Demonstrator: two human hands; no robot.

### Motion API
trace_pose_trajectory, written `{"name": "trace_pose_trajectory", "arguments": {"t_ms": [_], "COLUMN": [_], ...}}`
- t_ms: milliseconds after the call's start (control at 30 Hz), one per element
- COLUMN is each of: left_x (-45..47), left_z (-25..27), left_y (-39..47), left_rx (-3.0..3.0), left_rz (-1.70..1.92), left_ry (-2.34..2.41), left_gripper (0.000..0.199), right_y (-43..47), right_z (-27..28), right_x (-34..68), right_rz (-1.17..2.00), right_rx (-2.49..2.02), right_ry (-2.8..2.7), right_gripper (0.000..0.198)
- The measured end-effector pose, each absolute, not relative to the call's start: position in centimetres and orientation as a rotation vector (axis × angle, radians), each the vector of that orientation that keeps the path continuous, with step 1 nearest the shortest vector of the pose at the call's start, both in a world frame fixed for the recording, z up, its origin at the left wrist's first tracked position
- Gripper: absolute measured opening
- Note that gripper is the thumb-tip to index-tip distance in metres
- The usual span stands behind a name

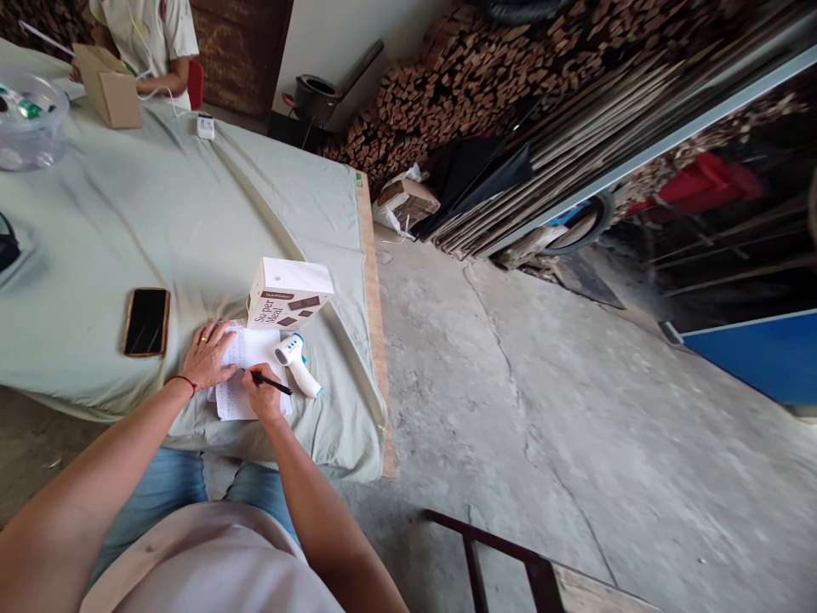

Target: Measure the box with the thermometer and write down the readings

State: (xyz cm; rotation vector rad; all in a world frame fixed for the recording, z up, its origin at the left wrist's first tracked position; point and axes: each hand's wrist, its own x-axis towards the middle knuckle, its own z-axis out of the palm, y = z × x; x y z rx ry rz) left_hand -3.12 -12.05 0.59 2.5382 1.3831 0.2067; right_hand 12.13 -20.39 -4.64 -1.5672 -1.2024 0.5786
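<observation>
Apparently, writing was in hand: right hand point(263, 397) pinched black pen point(272, 383) between fingers over paper point(259, 346), lower left of frame; left hand point(208, 355), fingers loosely spread, rested at paper's edge. Next stroke likely called for steady paper.

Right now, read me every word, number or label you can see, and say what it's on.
"Su-per Meal": on the white box.
Lettering on that box's brown strip: too small to read surely.
Writing on the paper: too small to read.
Markings on the handheld thermometer, small white device and green tag: too small to read.
</observation>
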Motion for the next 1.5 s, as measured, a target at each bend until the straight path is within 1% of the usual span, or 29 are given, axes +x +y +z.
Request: {"name": "trace_pose_trajectory", "arguments": {"t_ms": [300,867,1233,1500], "left_x": [-3.18,-3.04,-2.93,-2.98], "left_z": [0.37,0.66,0.78,0.52], "left_y": [-12.07,-12.07,-12.18,-12.02], "left_rx": [2.544,2.529,2.515,2.500], "left_rz": [0.233,0.199,0.185,0.197], "left_ry": [1.376,1.384,1.398,1.388], "left_gripper": [0.071,0.071,0.072,0.072], "right_y": [-20.58,-20.37,-20.59,-20.39], "right_z": [-4.91,-4.66,-5.09,-4.99], "right_x": [12.30,12.18,12.30,12.41], "right_rz": [0.562,0.517,0.575,0.518], "right_rx": [-1.608,-1.585,-1.587,-1.571], "right_ry": [-1.148,-1.224,-1.151,-1.217], "right_gripper": [0.018,0.020,0.020,0.021]}}
